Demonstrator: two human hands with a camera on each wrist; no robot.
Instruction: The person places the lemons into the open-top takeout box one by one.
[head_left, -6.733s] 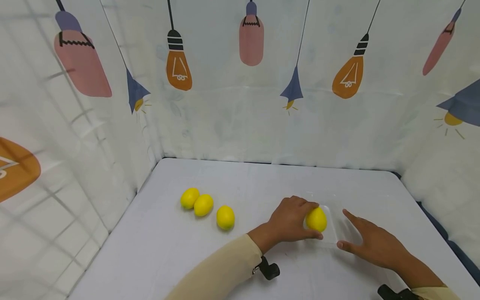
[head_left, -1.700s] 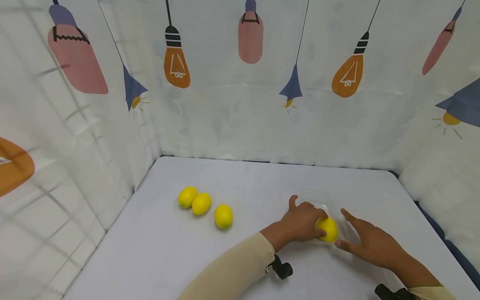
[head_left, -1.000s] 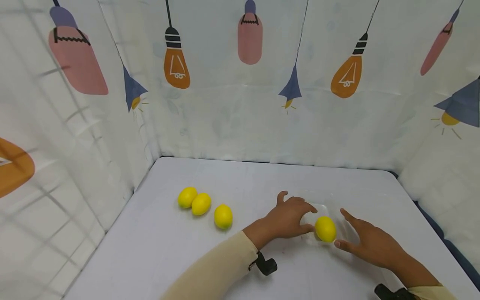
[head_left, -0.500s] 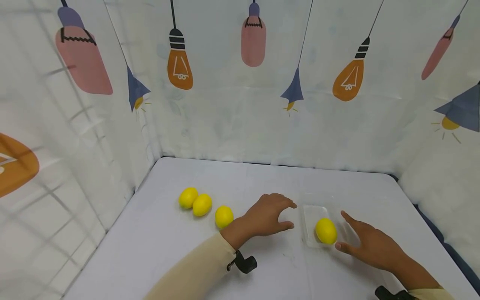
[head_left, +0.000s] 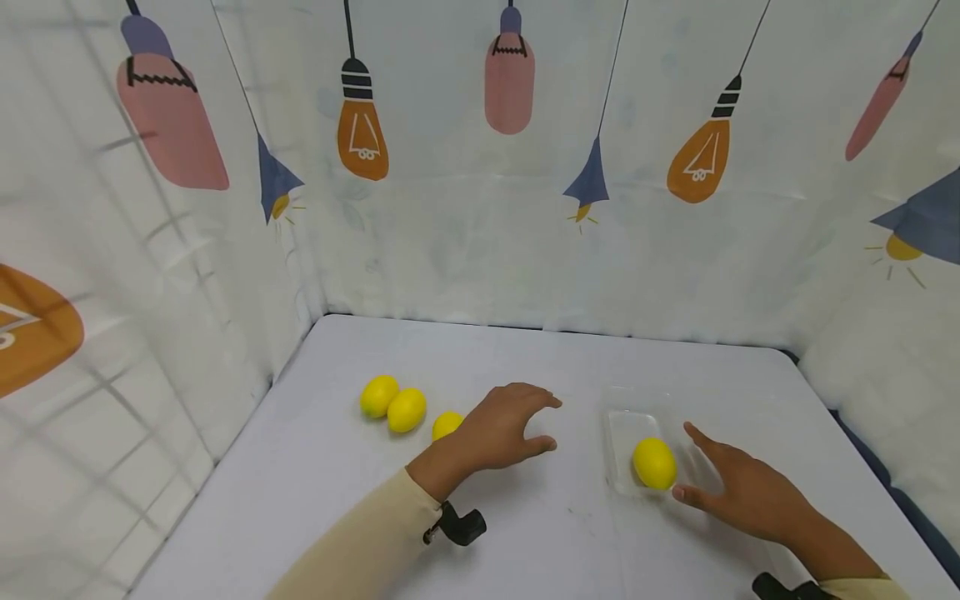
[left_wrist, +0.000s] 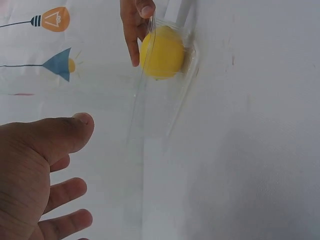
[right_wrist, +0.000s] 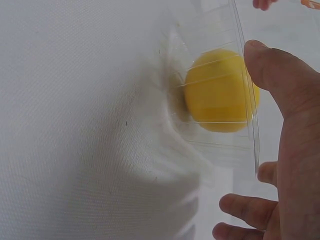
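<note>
A yellow lemon (head_left: 654,463) sits in a clear plastic container (head_left: 621,427), near its front right corner. My left hand (head_left: 491,432) is in the air left of the container, fingers spread from the thumb and nothing in them. Its wrist partly covers a second lemon (head_left: 446,423). Beside the container's right side is my right hand (head_left: 750,490), fingers extended. In the right wrist view its thumb lies at the container's rim (right_wrist: 253,135), close to the lemon (right_wrist: 215,92); whether it presses there I cannot tell.
Two more lemons (head_left: 407,410) lie side by side on the left of the white table (head_left: 525,358). A white curtain (head_left: 480,242) printed with lamps encloses the table's back and sides.
Over the last seconds my left hand sets the lemon down in the container, lets it go and draws away left, now in front of the nearest loose lemon. The right hand stays put.
</note>
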